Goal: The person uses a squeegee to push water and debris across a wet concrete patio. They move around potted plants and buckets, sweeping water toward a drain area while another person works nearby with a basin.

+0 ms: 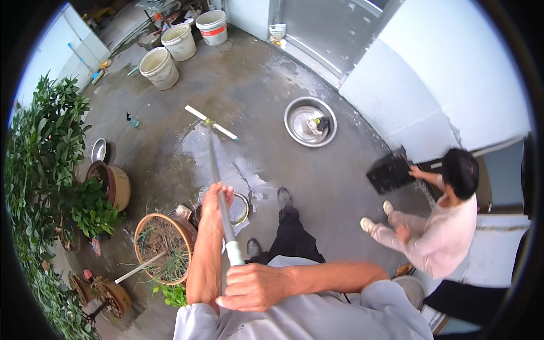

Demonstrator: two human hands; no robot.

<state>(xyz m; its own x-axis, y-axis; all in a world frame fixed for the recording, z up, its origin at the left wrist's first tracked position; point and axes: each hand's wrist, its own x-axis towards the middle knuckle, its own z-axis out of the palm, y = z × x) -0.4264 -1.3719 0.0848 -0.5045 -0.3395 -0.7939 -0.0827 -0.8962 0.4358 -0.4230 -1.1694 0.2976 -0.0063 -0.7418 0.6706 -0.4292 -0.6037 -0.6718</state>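
My left hand (215,198) grips the metal pole (216,166) of a flat floor mop or squeegee, higher up the shaft. My right hand (249,288) is closed around its lower end, just below a pale green sleeve (234,253), close to my body. The white bar head (225,130) with a yellow-green joint rests on the wet concrete (187,147) ahead of me. A round basin (245,208) with a pale rim lies behind the pole by my feet. A steel basin (290,122) holding crumpled white and dark items sits to the right.
Potted plants (116,192) and a large planter (161,249) line the left, near a spray bottle (134,121). Buckets (178,41) stand at the back near a metal door (323,34). At the right, a person (442,232) holds a black panel (391,170) by the white wall (425,85).
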